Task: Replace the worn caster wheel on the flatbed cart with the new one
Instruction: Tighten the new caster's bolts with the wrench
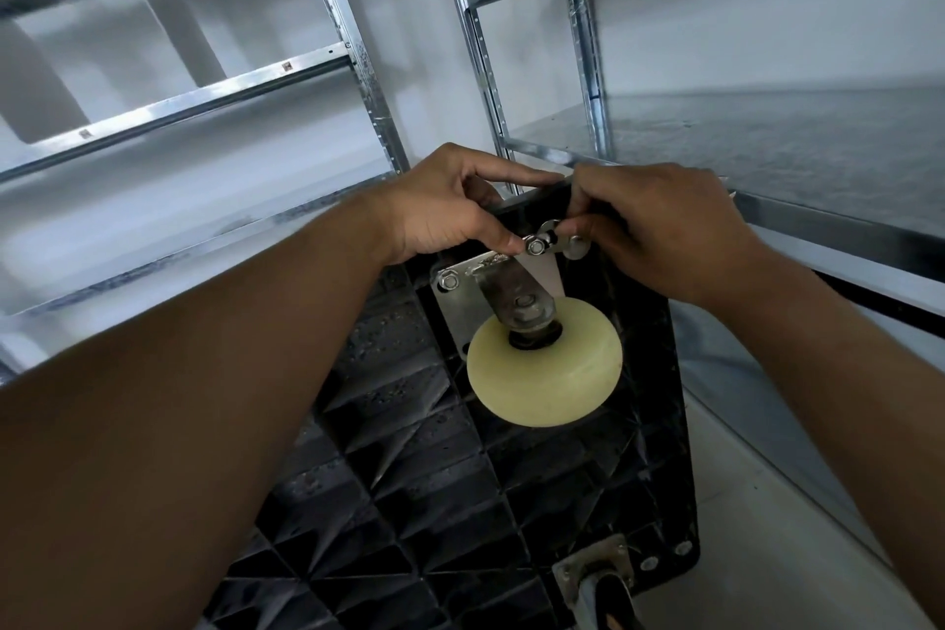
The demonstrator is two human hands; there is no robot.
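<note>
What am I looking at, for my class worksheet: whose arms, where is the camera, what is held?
No machine here: a person's two bare hands, filmed by one camera worn on their head. The black ribbed plastic flatbed cart stands tipped up, underside facing the camera, among grey metal shelves. A cream plastic caster wheel sits on a silver mounting plate bolted to it. The right hand holds a small silver spanner on a nut at the plate's top corner. The left hand grips the cart's top edge, thumb beside that nut. A second caster shows below.
</note>
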